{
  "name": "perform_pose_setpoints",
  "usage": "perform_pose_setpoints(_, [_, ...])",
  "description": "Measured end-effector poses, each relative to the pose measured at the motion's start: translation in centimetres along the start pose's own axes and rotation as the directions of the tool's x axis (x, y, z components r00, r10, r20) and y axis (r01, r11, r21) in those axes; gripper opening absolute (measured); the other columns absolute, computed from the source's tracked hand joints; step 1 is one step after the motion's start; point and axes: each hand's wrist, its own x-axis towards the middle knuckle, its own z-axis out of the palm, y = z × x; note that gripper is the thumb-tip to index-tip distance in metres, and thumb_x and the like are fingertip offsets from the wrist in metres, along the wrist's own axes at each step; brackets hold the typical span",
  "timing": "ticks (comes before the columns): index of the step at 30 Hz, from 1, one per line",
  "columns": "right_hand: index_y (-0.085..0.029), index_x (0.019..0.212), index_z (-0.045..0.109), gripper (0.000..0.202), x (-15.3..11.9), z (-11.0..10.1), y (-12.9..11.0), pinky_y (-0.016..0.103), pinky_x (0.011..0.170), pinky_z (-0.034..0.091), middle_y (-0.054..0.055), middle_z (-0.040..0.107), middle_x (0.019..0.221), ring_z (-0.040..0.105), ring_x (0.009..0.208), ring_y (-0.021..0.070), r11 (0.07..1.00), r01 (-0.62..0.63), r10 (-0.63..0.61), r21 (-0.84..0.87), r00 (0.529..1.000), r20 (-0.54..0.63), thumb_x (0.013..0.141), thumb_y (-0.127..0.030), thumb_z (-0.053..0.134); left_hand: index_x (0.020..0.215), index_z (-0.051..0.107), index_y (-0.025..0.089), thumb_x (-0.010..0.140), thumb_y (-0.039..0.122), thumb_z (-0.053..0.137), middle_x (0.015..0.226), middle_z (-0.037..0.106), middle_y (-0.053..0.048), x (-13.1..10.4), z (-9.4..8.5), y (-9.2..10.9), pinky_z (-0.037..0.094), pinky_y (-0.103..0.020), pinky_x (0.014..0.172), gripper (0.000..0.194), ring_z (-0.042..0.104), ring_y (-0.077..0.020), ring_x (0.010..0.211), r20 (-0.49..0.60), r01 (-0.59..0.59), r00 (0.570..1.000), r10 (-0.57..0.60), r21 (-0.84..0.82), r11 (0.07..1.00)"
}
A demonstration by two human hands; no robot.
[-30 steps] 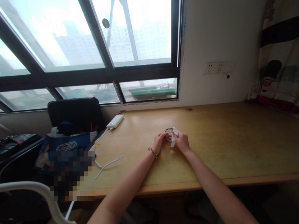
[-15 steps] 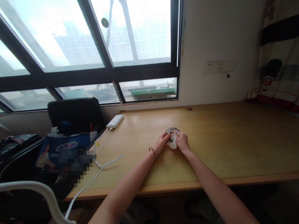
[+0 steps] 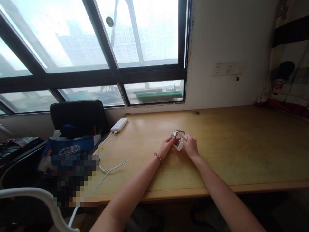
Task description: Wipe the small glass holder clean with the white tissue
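Observation:
Just above the middle of the desk [image 3: 236,145], my two hands are close together around one small item. It looks like a pair of thin-rimmed glasses [image 3: 178,132], with dark, shiny curved edges, though it is too small to be sure. My left hand [image 3: 167,145] is closed on its left side, the thumb lying over the rim. A soft white cloth or tissue [image 3: 180,146] hangs at the right side of the rim. My right hand [image 3: 191,145] pinches this white piece against the item. The fingers behind it are partly hidden.
A white power bank [image 3: 119,125] lies at the desk's left edge, with a white cable [image 3: 113,168] running down past the front. Left of the desk, a blue bag [image 3: 72,146] rests on a black chair [image 3: 78,116]. Wall sockets [image 3: 229,69] are behind the desk.
The item has turned slightly between my hands, and its rim now looks rounder and shinier. The white piece has shifted a little upward. My right hand has moved slightly right.

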Motion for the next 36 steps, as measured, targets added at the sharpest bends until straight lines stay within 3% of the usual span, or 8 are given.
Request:
perform_pose_setpoints(6, [-0.018,0.096,0.058,0.025,-0.3,-0.6,-0.7,0.022,0.062,0.037,0.006,0.065,0.077,0.058,0.068,0.0162,0.996,0.086,-0.086,0.003,0.996,-0.025,0.079,-0.029,0.042,0.100,0.059,0.004,0.071,0.059,0.046,0.073,0.066,-0.014,0.0,-0.3,-0.2,0.047,-0.032,0.069,0.063,0.062,-0.0199,0.070,-0.074,0.047,0.996,-0.054,-0.085,0.995])
perform_pose_setpoints(11, [-0.018,0.082,0.064,0.022,0.3,0.2,-0.4,0.020,0.056,0.037,0.004,0.066,0.073,0.057,0.064,0.0148,0.989,-0.024,-0.002,0.143,0.984,0.179,0.073,-0.033,0.051,0.085,0.064,0.005,0.068,0.064,0.042,0.056,0.063,-0.010,-0.2,-0.4,-0.1,0.046,-0.026,0.055,0.065,0.059,-0.0163,0.052,-0.124,0.073,0.990,-0.069,0.030,0.997])
perform_pose_setpoints(14, [-0.016,0.076,0.064,0.023,0.1,0.6,-0.1,0.020,0.054,0.036,0.005,0.065,0.070,0.057,0.062,0.0148,0.994,0.017,-0.039,0.112,0.980,0.197,0.075,-0.034,0.049,0.077,0.066,0.007,0.067,0.067,0.039,0.051,0.061,-0.008,-0.2,-0.4,-0.1,0.043,-0.025,0.050,0.066,0.056,-0.0151,0.047,-0.120,0.062,0.992,-0.048,0.113,0.992])
perform_pose_setpoints(17, [-0.015,0.075,0.064,0.031,-0.2,0.8,0.0,0.021,0.055,0.036,0.008,0.065,0.069,0.058,0.061,0.0158,0.998,0.033,-0.039,0.047,0.992,0.122,0.080,-0.036,0.042,0.080,0.065,0.008,0.069,0.067,0.035,0.062,0.063,-0.009,-0.2,-0.2,-0.2,0.044,-0.024,0.054,0.067,0.057,-0.0148,0.055,-0.079,-0.015,0.997,0.025,0.122,0.992])
perform_pose_setpoints(20, [-0.014,0.078,0.065,0.036,-0.1,1.0,0.1,0.022,0.058,0.038,0.012,0.066,0.073,0.060,0.066,0.0175,0.998,-0.044,0.041,0.045,0.997,0.066,0.083,-0.035,0.036,0.092,0.063,0.010,0.070,0.059,0.045,0.080,0.064,-0.009,-0.1,0.2,-0.2,0.044,-0.024,0.063,0.057,0.058,-0.0158,0.069,0.028,-0.107,0.994,0.104,0.147,0.983])
perform_pose_setpoints(25, [-0.012,0.075,0.067,0.039,0.4,1.5,0.5,0.023,0.057,0.041,0.013,0.067,0.072,0.062,0.069,0.0200,0.964,-0.233,0.213,0.130,0.966,0.148,0.081,-0.037,0.038,0.100,0.059,0.011,0.066,0.045,0.060,0.087,0.063,-0.009,0.0,0.1,-0.7,0.044,-0.025,0.066,0.048,0.057,-0.0188,0.079,0.088,-0.123,0.990,0.106,0.215,0.969])
perform_pose_setpoints(30, [-0.013,0.090,0.064,0.032,-0.1,2.2,0.7,0.022,0.052,0.045,0.008,0.067,0.083,0.062,0.072,0.0192,0.803,-0.447,0.281,0.394,0.867,0.411,0.073,-0.037,0.050,0.099,0.058,0.009,0.065,0.041,0.062,0.086,0.063,-0.010,0.2,-0.6,-1.2,0.045,-0.026,0.065,0.046,0.058,-0.0190,0.075,0.058,-0.082,0.996,0.069,0.263,0.961])
perform_pose_setpoints(36, [-0.010,0.097,0.059,0.034,-0.7,3.0,0.7,0.024,0.058,0.048,0.012,0.064,0.095,0.062,0.076,0.0192,0.502,-0.576,0.123,0.645,0.786,0.606,0.070,-0.030,0.054,0.103,0.056,0.010,0.061,0.035,0.067,0.094,0.061,-0.009,0.1,-0.3,-0.9,0.045,-0.028,0.072,0.050,0.057,-0.0203,0.084,0.126,-0.116,0.988,0.087,0.243,0.963])
